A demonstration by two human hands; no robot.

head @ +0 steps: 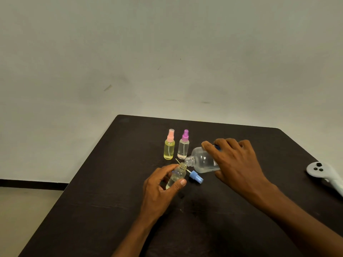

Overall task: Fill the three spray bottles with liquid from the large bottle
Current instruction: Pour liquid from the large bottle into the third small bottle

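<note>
**Pouring into the third spray bottle, mouth to mouth**

From my station, the left hand [161, 184] grasps the open spray bottle [177, 176] between thumb and curled fingers, tilted toward the right. The right hand [235, 160] is wrapped over the large bottle [201, 161], tipped nearly on its side, its threaded neck at the small bottle's mouth. Both are near the middle of the dark tabletop [111, 210]. I judge this to be the last fill: the pink-capped bottle [169, 149] and the purple-capped bottle [183, 148] stand upright and capped just behind, each with liquid in it.

What worries me:
- The small mouth is narrow and both bottles are tilted. If the necks slip apart, liquid would run onto the tabletop or the left fingers.
- Tipping the large bottle further could send a surge that the small opening cannot take.
- The blue spray head [196, 177] lies on its side just beside the open bottle, right under the pour, and could get wet or be knocked away by either hand.

What I cannot make out:
- Whether liquid is flowing at all; it is clear and the necks blur together.
- The fill level in the small bottle, partly covered by the thumb.
- The large bottle's base and label, under the right hand.
- A white controller [319, 171] is cut off at the right edge.
</note>
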